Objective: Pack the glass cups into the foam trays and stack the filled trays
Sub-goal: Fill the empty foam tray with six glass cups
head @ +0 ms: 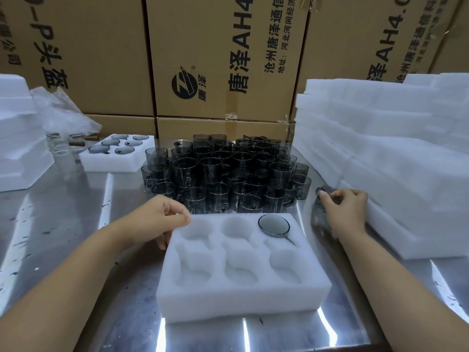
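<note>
With your left hand (157, 219) gripping the tray (241, 298), lower the cup (327, 190) your right hand (347, 209) pinches straight into a hole.

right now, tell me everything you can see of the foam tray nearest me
The foam tray is a white rectangular block lying flat on the metal table, with six round pockets in two rows. A smoky glass cup sits in the far right pocket; five are empty. The left hand grips its far left corner.
</note>
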